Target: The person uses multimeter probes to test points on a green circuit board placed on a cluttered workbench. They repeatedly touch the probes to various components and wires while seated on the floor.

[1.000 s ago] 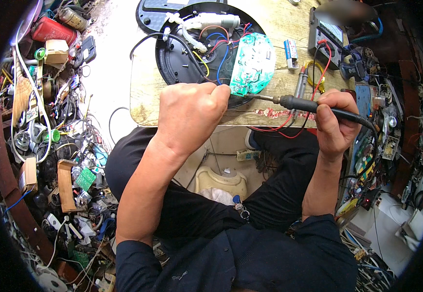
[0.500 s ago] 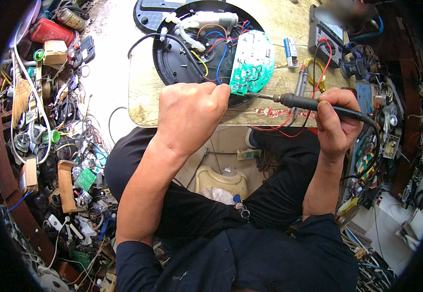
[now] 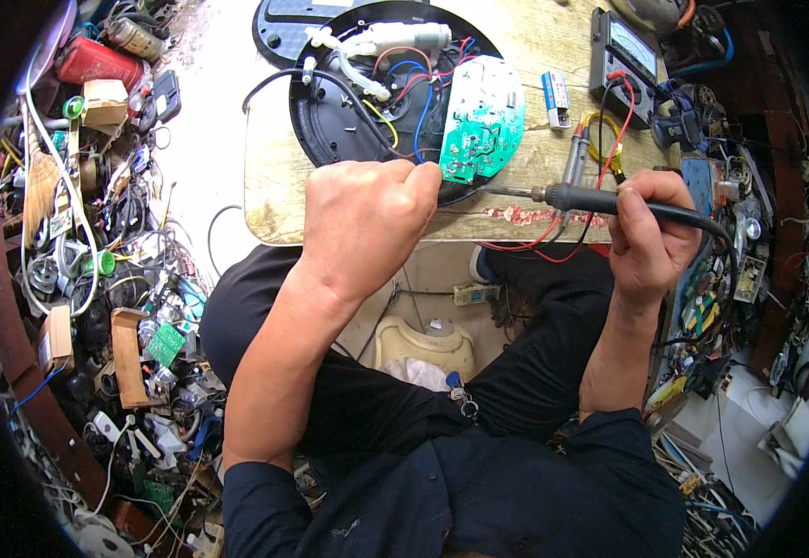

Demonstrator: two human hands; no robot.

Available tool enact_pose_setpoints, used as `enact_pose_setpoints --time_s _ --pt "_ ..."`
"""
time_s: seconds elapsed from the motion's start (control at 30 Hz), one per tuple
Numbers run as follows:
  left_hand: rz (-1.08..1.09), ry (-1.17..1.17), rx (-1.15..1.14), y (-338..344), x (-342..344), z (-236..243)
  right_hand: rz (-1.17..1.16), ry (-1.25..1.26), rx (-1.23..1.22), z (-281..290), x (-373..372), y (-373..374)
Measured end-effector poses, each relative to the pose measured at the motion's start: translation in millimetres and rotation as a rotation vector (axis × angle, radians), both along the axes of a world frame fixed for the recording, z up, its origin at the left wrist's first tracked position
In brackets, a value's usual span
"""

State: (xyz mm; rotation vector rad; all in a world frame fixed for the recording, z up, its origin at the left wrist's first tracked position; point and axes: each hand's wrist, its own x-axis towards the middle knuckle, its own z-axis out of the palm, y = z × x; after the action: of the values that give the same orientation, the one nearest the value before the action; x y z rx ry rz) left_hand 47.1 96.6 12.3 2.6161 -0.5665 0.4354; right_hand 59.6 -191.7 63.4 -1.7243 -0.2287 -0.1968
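Observation:
My right hand (image 3: 651, 232) grips the black handle of a soldering iron (image 3: 600, 199). Its metal tip points left and ends just below the lower edge of a green circuit board (image 3: 481, 126); whether the two touch I cannot tell. The board lies over the right side of a round black appliance base (image 3: 330, 121), which holds a white tubed part (image 3: 400, 39) and red, blue and yellow wires. Closed at the board's lower left corner is my left hand (image 3: 367, 209), knuckles up; its fingertips and whatever they pinch are hidden.
Right of the board lie a small blue-and-white box (image 3: 556, 99), test probes (image 3: 575, 153) and an analog multimeter (image 3: 623, 60) with red and black leads. Heaps of electronic scrap (image 3: 172, 344) flank the wooden table (image 3: 274, 200). A cream-coloured stool (image 3: 423, 342) stands between my legs.
The soldering iron's tip has backed slightly right and down from the board's edge, with my right hand shifting slightly right. My left hand stays almost still.

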Motion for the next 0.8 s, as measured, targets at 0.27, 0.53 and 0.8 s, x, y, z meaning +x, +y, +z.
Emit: enact_pose_setpoints --time_s 0.27,0.53,0.8 --pt "0.002 0.011 -0.008 -0.9 -0.8 3.2 0.079 -0.125 0.002 -5.8 1.5 -5.4" --pt "0.001 0.019 -0.008 -0.9 -0.6 2.2 0.083 -0.131 -0.053 -5.5 2.5 -2.1" --pt "-0.001 0.013 0.007 -0.6 -0.5 0.5 0.075 -0.096 -0.076 -3.2 1.7 -1.7"
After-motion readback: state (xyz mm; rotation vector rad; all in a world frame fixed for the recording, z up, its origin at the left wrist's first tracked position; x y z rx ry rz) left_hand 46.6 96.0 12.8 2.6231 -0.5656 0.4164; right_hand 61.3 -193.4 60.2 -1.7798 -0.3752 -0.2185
